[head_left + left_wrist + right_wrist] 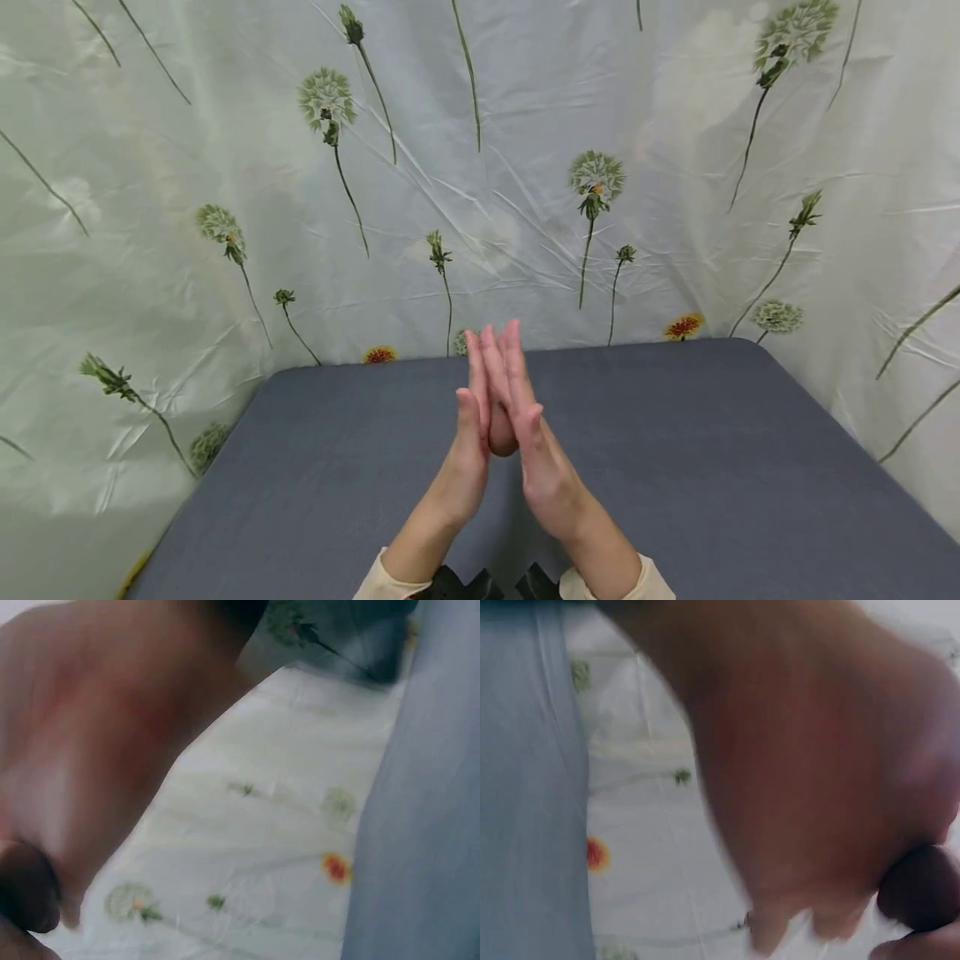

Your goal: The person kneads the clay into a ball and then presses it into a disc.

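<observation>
Held by pressure alone

Our left hand (469,454) and right hand (538,458), fingers straight, press a brown, rounded object of unclear material (502,435) between them, above the middle of the dark grey, cloth-like table (705,475). Uneven pressure could let it slip out and roll. Both side edges stand well apart, leaving us room sideways.

We find the head view evenly lit, glare on the cloth (510,175), soft shadow on the table (337,467); dim wrist views blur the left hand (97,742) and right hand (810,780).
</observation>
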A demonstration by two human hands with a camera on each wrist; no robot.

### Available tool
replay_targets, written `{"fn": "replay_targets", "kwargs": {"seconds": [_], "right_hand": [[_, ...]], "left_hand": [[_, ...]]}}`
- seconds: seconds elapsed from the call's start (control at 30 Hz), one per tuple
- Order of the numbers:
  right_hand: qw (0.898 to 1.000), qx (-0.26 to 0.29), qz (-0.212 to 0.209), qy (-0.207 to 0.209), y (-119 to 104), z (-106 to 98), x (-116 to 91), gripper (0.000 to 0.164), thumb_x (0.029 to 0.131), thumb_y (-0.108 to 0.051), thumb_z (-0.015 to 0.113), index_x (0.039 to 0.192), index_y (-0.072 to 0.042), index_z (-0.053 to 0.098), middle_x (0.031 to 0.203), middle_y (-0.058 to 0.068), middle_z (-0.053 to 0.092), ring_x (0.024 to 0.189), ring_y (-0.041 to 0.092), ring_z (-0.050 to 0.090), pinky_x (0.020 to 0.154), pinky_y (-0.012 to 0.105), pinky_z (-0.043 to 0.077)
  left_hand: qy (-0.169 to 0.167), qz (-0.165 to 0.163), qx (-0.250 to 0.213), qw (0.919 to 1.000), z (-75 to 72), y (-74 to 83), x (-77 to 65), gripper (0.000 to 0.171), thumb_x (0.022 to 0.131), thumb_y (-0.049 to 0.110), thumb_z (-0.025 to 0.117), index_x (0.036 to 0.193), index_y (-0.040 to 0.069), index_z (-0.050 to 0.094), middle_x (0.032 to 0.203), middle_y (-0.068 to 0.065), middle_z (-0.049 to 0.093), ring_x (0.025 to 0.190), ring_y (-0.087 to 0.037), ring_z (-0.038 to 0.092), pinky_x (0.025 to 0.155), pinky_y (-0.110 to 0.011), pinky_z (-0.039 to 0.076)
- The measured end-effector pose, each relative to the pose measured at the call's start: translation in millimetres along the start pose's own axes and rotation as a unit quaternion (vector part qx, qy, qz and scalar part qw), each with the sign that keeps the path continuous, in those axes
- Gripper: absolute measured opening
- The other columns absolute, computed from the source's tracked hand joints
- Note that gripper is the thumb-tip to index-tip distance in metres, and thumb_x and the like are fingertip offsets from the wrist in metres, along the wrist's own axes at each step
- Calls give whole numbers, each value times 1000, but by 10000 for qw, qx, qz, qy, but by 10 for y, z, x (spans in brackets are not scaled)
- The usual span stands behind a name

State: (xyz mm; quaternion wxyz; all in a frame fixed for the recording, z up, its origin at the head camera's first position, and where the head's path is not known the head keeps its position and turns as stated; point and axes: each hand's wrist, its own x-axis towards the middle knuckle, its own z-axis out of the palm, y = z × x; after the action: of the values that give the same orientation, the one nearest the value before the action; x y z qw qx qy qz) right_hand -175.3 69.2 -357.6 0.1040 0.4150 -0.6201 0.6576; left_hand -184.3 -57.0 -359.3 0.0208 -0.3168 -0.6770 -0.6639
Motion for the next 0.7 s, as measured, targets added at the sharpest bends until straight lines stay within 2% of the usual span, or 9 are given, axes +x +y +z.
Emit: {"fn": "replay_targets", "kwargs": {"seconds": [0.1, 0.17, 0.23, 0.33, 0.43, 0.5, 0.57, 0.6, 0.7], "right_hand": [[9995, 202, 255, 15, 13, -144, -6, 68, 111, -64, -1, 170, -36, -20, 183, 0, -4, 159, 13, 32, 102, 16, 41], [9973, 427, 595, -65, 61, -178, -7, 67, 109, -66, -3, 168, -40, -23, 183, -3, -8, 160, 12, 29, 99, 13, 41], [9946, 607, 821, -173, 116, -138, -1, 68, 109, -66, -4, 166, -39, -27, 182, -2, -12, 165, 21, 19, 118, 23, 36], [9935, 677, 865, -311, 170, 8, -3, 67, 111, -63, -3, 166, -36, -28, 182, -2, -14, 168, 22, -16, 135, 46, 2], [9966, 533, 508, -358, 158, 164, -19, 65, 114, -57, 0, 168, -31, -26, 181, -2, -14, 168, 20, -17, 135, 40, -5], [9983, 368, 254, -369, 119, 218, -21, 64, 115, -54, 1, 169, -29, -25, 182, -2, -13, 168, 18, -17, 134, 25, -3], [9992, 245, 68, -316, 79, 215, -17, 64, 116, -53, 2, 170, -28, -22, 182, 1, -10, 168, 18, -12, 130, 15, 5], [9995, 185, 52, -255, 57, 193, -12, 64, 116, -54, 2, 170, -28, -21, 182, 1, -8, 169, 16, -8, 129, 15, 12], [9999, 15, 121, 25, 13, 65, -9, 66, 114, -59, 2, 171, -32, -18, 183, 3, -4, 167, 9, 10, 120, 19, 35]], "left_hand": [[-298, 127, 76, 9994, 109, 47, -30, 72, 105, 71, -8, 166, 37, -26, 175, 15, -29, 163, -18, -31, 124, -76, -16], [-361, 247, 102, 9990, 109, 108, -52, 74, 104, 73, -9, 166, 37, -27, 175, 15, -31, 163, -18, -32, 123, -77, -15], [-272, 334, 138, 9990, 50, 159, -61, 76, 103, 76, -9, 166, 38, -27, 176, 14, -30, 164, -17, -27, 125, -76, -9], [174, 241, 196, 9994, -101, 169, -28, 76, 100, 80, -9, 165, 45, -26, 179, 13, -22, 146, -25, 44, 119, -54, 35], [543, -66, 42, 9985, -231, 101, 22, 73, 101, 80, -8, 165, 48, -24, 180, 12, -16, 141, -26, 49, 116, -51, 39], [561, -226, -158, 9980, -266, 43, 44, 74, 101, 80, -7, 165, 47, -24, 180, 12, -16, 159, -25, 33, 128, -57, 26], [407, -295, -362, 9981, -252, 10, 51, 76, 101, 80, -5, 165, 45, -25, 180, 11, -18, 168, -21, -15, 130, -70, -4], [324, -303, -385, 9983, -227, -2, 49, 77, 101, 80, -5, 166, 43, -26, 180, 11, -18, 168, -27, -3, 130, -71, -1], [-69, -237, -416, 9988, -109, -3, 35, 77, 102, 79, -6, 165, 41, -28, 178, 12, -22, 167, -25, -6, 128, -72, -5]]}}
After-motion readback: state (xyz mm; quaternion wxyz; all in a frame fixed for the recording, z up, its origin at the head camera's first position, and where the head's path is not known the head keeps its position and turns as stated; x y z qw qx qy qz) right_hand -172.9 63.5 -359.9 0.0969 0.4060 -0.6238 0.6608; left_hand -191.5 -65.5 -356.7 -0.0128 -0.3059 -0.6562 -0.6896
